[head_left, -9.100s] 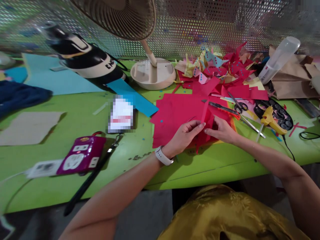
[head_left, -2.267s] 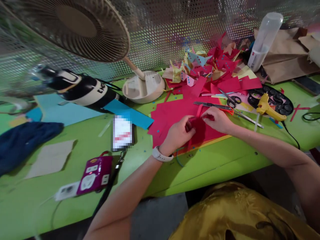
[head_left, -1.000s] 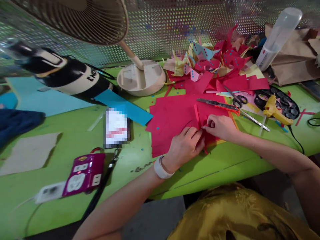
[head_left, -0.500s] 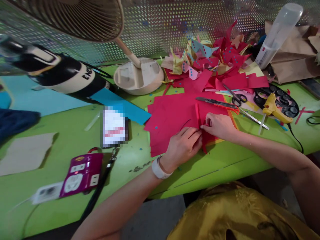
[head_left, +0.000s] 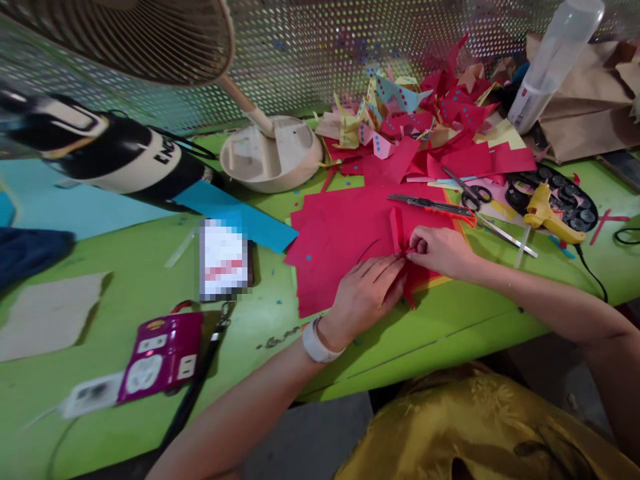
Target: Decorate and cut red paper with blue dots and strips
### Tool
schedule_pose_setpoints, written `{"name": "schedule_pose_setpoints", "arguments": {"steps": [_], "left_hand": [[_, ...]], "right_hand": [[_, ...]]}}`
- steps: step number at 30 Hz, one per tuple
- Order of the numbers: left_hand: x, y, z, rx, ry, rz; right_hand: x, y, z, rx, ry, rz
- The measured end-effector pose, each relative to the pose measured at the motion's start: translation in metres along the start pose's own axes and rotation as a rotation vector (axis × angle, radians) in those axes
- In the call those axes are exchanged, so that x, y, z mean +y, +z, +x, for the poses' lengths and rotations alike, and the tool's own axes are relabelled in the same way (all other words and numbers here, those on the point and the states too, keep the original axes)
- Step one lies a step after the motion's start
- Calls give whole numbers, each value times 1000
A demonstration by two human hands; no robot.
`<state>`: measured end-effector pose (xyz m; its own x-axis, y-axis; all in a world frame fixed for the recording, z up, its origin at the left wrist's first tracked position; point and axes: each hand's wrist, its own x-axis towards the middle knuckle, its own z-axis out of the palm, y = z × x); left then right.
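Observation:
A stack of red paper sheets (head_left: 345, 233) lies on the green table (head_left: 150, 280). My left hand (head_left: 367, 293), with a white watch on the wrist, presses flat on the red paper, fingers stretched toward a fold. My right hand (head_left: 435, 248) pinches the folded red paper piece (head_left: 399, 230) right beside the left fingertips. A narrow creased flap of that piece stands up just above both hands.
A box cutter (head_left: 433, 207), scissors (head_left: 467, 193) and a yellow glue gun (head_left: 547, 220) lie right of the paper. Folded paper shapes (head_left: 415, 120) pile up behind. A fan base (head_left: 270, 153), black-white bottle (head_left: 115, 157), phone (head_left: 223, 259) and purple power strip (head_left: 160, 357) sit left.
Both hands stay on the same fold of red paper. My left hand has flattened further onto the sheet and my right hand keeps its pinch; the view has shifted slightly.

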<state>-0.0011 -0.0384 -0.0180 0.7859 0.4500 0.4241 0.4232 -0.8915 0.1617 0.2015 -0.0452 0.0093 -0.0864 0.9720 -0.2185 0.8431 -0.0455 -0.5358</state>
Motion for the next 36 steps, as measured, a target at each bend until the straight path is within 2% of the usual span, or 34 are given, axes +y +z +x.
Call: {"name": "schedule_pose_setpoints", "arguments": {"steps": [5, 9, 15, 19, 31, 33, 36], "left_hand": [[1, 0, -3, -67, 35, 32], [4, 0, -6, -69, 35, 27], [3, 3, -7, -167, -31, 14], [-1, 8, -7, -181, -3, 34], [2, 11, -7, -185, -33, 35], [2, 13, -7, -179, -35, 29], [3, 15, -9, -167, -36, 35]], "right_hand": [[3, -2, -1, -4, -1, -24], [4, -2, -3, -7, -4, -34], [6, -1, -4, -7, -19, -5], [7, 0, -3, 5, -29, -8], [7, 0, -3, -1, -23, -3], [8, 0, -1, 44, -28, 26], [11, 1, 4, 202, -138, 6]]}}
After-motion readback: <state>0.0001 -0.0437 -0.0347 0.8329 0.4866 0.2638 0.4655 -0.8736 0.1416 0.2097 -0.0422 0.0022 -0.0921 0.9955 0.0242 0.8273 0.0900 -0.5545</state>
